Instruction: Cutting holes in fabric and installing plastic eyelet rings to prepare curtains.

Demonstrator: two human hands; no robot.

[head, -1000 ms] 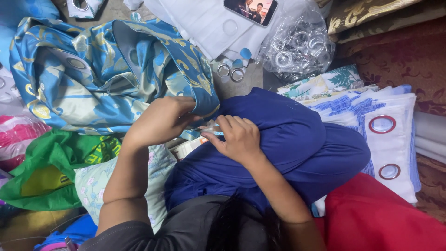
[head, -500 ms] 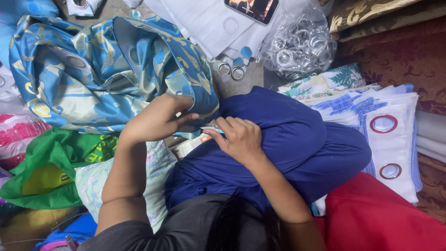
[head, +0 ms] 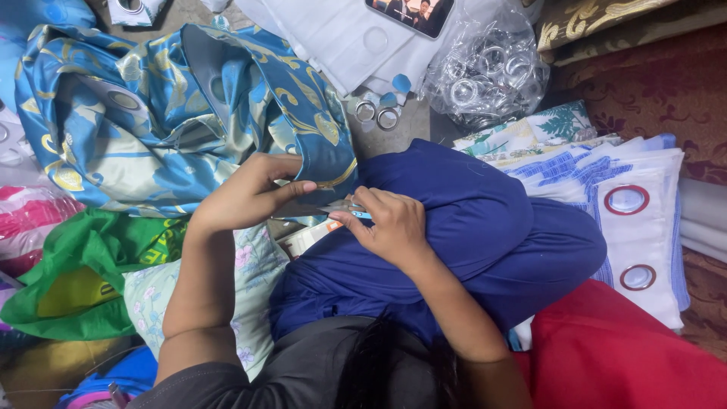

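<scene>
My left hand (head: 246, 193) pinches the folded edge of a shiny blue curtain with gold swirls (head: 144, 121), near a round eyelet hole. My right hand (head: 386, 223) grips a small pair of scissors with a blue handle (head: 350, 210), its tip pointing at the cloth edge held by the left hand. Both hands meet above my knee, which is covered in dark blue fabric (head: 469, 235). Most of the scissors is hidden by my fingers.
A clear bag of silver curtain rings (head: 485, 76) and two loose rings (head: 377, 115) lie ahead. White folded cloth (head: 333, 38) is behind them. Striped curtains with red eyelets (head: 628, 212) are at right, red cloth (head: 628, 356) at lower right, a green bag (head: 83, 273) at left.
My left hand has shifted right along the curtain edge and closed its thumb onto it. The right hand has moved slightly closer, bringing the scissors to the cloth.
</scene>
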